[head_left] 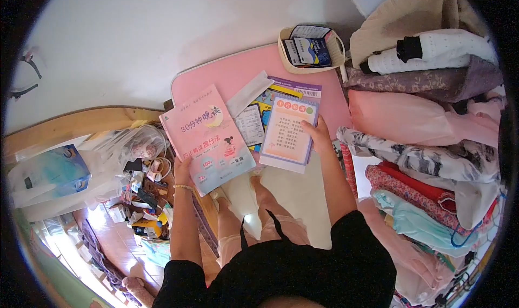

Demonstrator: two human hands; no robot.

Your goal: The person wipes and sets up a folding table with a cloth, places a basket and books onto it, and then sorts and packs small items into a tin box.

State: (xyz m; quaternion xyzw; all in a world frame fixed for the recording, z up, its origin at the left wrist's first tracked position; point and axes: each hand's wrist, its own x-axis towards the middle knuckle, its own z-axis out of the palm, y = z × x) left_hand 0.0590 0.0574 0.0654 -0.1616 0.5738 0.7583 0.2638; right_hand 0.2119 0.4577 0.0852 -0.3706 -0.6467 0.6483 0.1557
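My left hand [183, 171] grips the lower left edge of a pink book [208, 137] with a moon and a girl on its cover. In my right hand [317, 133] is a smaller white and orange booklet [289, 129], the thumb on its right side. Beneath or behind the booklet are a purple-edged book [309, 91], a yellow and blue book [266, 113] and a printed white sheet [249, 125]. A blank white strip [250, 93] lies between the two held items, over the pink table [197, 76].
A cream basket [283, 48] with boxes and cards stands at the table's back right. Folded clothes [421, 116] are piled along the right. At the left are plastic bags [113, 156] and a cluttered shelf [148, 200]. A white wall rises behind the table.
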